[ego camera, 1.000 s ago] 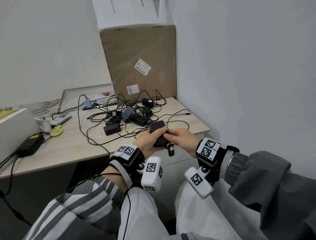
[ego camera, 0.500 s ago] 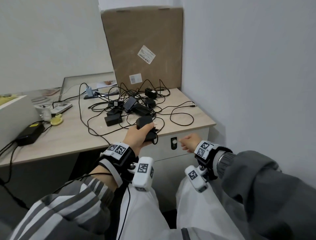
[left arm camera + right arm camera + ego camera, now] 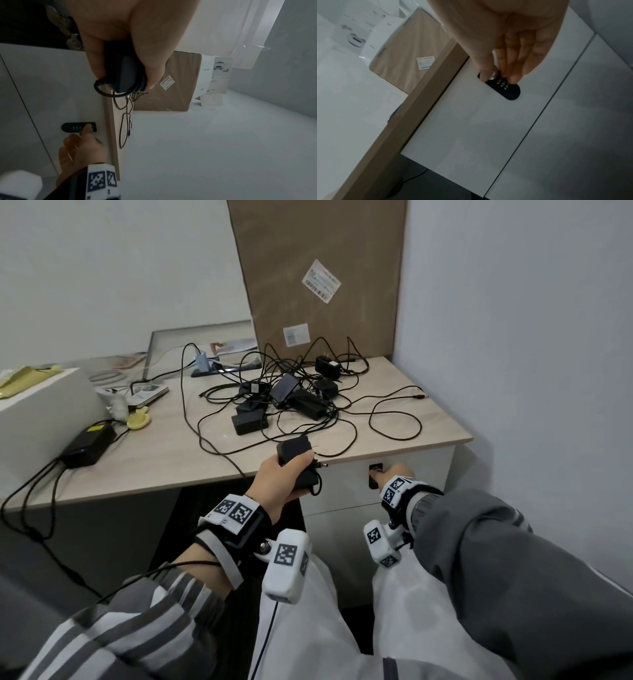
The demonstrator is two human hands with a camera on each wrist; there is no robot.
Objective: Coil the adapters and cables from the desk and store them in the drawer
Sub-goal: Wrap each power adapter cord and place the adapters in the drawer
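Your left hand (image 3: 274,481) grasps a black power adapter (image 3: 294,455) with its cable wound around the body; fingers and thumb are curled round it, and you hold it just off the front edge of the desk (image 3: 144,470), above the gap beside the drawer unit. In the left wrist view a loop of the wound cable (image 3: 101,89) sticks out below the fingers (image 3: 152,75), and the barrel plug points to the right in the head view. Your right hand (image 3: 394,474) is at the top drawer front (image 3: 346,484), which is closed; thumb and fingers are pinched on the small silver knob (image 3: 494,75) at the upper end of the black combination lock panel (image 3: 505,88). The three dial windows of the lock lie just below your fingertips (image 3: 513,79). A second drawer front (image 3: 573,135) sits below the first, separated by a thin seam. On the desk, a tangle of black adapters and cables (image 3: 291,402) lies near the back right corner, in front of a cardboard box (image 3: 322,275) standing against the wall. One loose cable (image 3: 394,419) loops toward the right edge, its plug end close to the wall. Apart from the pile, a larger black power brick (image 3: 89,443) rests near the left edge, beside a small yellow object (image 3: 138,421).
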